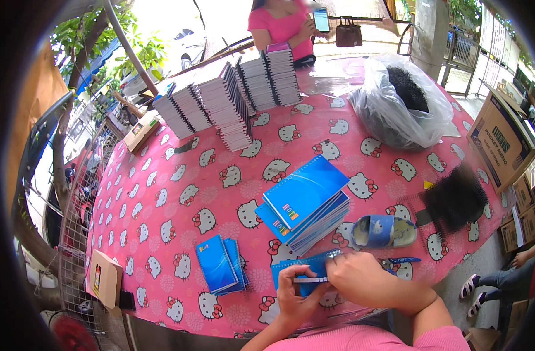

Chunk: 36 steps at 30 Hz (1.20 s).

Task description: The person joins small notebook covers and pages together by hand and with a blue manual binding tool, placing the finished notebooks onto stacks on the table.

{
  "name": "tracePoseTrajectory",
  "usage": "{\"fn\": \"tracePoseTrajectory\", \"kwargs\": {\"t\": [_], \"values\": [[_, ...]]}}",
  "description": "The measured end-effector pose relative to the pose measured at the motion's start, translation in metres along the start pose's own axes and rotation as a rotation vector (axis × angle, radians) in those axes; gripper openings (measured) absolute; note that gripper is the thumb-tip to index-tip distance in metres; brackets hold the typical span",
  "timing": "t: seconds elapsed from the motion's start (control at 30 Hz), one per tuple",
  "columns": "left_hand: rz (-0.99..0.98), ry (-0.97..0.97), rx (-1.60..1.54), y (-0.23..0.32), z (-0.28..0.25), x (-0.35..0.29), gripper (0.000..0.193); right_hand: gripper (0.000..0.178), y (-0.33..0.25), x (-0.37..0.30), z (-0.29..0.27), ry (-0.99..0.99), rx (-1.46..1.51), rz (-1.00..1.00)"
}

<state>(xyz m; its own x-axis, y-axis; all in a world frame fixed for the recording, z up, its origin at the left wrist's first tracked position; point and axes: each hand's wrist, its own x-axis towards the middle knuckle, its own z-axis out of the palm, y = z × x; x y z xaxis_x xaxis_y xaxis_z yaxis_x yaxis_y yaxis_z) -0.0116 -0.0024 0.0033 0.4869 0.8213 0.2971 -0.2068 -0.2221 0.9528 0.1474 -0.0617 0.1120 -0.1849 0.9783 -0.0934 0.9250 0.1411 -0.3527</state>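
Near the table's front edge, my left hand (298, 288) grips a small blue notebook (283, 275), with its thumb and fingers closed round the near side. My right hand (356, 276) has its fingers closed at the right end of the notebook's spiral edge, and its fingertips are partly hidden. Just beyond both hands stands a pile of blue spiral notebooks (307, 196), the top ones turned slightly askew. To the left of my left hand lies a smaller stack of blue notebooks (219, 263). Beside my right hand is a blue pen-like tool (406, 260), partly covered by the wrist.
A blue slipper (379, 230) and a heap of black spiral coils (454, 199) lie to the right. Farther back are a plastic bag (375, 111) of black coils and tall notebook stacks (223, 108). A person (285, 29) holding a phone stands across the table. Cardboard boxes (501, 137) stand at right.
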Motion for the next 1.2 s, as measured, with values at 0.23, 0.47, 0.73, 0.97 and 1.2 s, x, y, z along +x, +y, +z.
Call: {"fn": "tracePoseTrajectory", "kwargs": {"t": [0.23,0.47,0.73,0.97,1.2], "values": [[0.111,-0.007,-0.085,-0.01,-0.006,-0.003,0.052,0.043,0.005,0.015,0.01,-0.081,-0.167,-0.013],[0.067,-0.017,-0.047,0.002,-0.02,-0.005,0.04,0.04,0.005,0.014,0.014,-0.037,-0.168,-0.029],[-0.042,0.087,-0.053,0.008,-0.029,-0.02,0.039,0.04,-0.01,0.009,0.007,0.201,0.02,-0.18],[-0.004,0.103,-0.058,0.004,-0.034,-0.025,0.039,0.048,-0.015,0.006,0.013,0.198,-0.143,-0.237],[-0.117,0.138,-0.238,0.007,-0.031,-0.021,0.036,0.031,-0.02,0.013,0.024,0.316,-0.052,-0.159]]}}
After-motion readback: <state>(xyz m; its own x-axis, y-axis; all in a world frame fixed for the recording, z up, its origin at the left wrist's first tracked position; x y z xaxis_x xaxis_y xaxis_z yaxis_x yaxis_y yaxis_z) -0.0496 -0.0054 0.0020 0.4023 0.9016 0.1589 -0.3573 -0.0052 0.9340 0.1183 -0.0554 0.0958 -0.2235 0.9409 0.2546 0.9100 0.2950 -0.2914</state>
